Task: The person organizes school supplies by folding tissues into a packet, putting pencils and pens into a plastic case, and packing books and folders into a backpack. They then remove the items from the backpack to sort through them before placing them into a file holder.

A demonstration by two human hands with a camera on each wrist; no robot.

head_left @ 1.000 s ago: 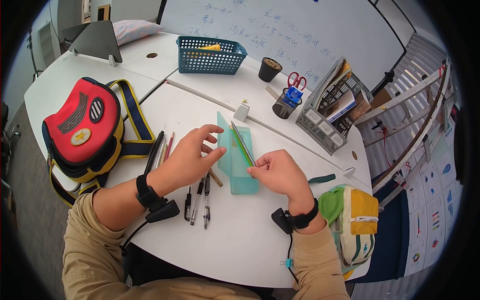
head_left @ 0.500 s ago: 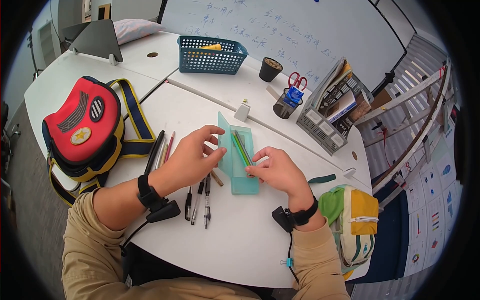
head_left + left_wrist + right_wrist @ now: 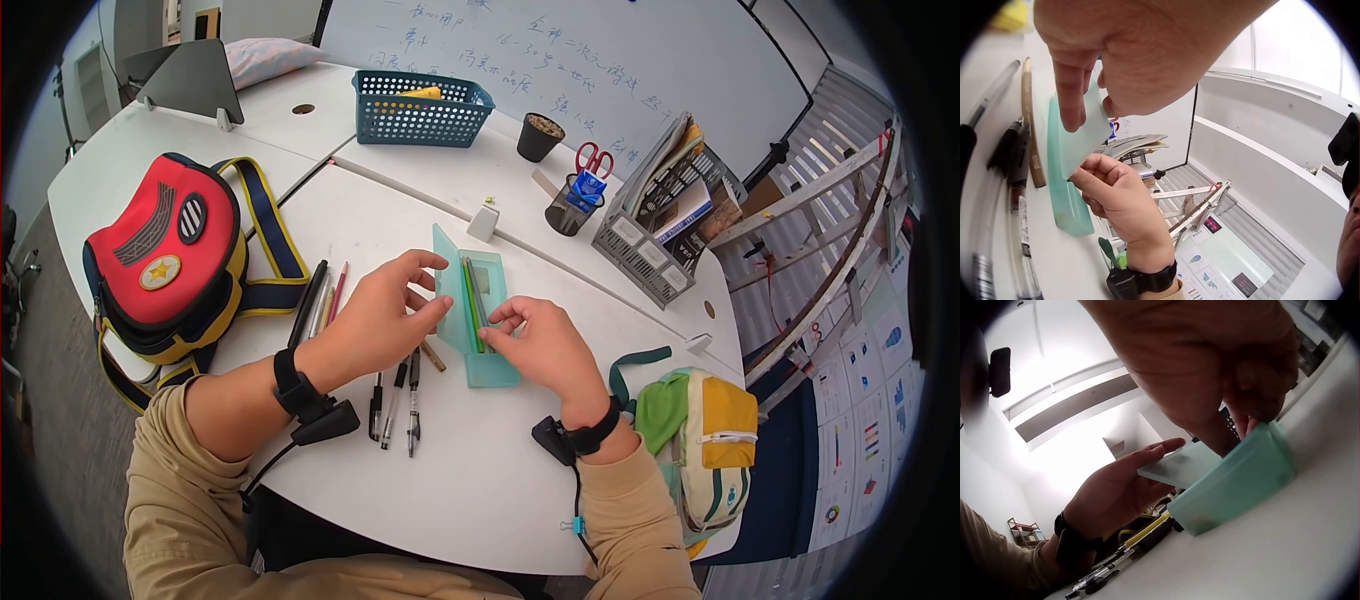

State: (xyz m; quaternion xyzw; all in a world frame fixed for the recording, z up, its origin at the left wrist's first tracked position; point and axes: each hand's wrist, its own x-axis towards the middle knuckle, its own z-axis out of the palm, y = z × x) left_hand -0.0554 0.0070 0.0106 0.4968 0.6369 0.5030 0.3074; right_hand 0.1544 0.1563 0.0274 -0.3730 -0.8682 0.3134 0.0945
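Note:
A translucent teal pencil case stands on the white table, its lid raised on the left side. Inside lie a green pencil and a grey pencil, side by side. My right hand pinches their near ends with thumb and index finger; in the right wrist view its fingertips dip behind the case wall. Loosely spread, the fingers of my left hand rest against the raised lid. Several pens and a brown pencil lie below the left hand, more pencils beyond its wrist.
A red and navy school bag sits at left, a small yellow and green backpack at right. Farther back stand a teal basket, a plant pot, a mesh cup with scissors and a grey file rack.
My right hand has moved slightly left and lowered the two pencils into the case, where they now lie straighter along it. The left hand has stayed at the lid.

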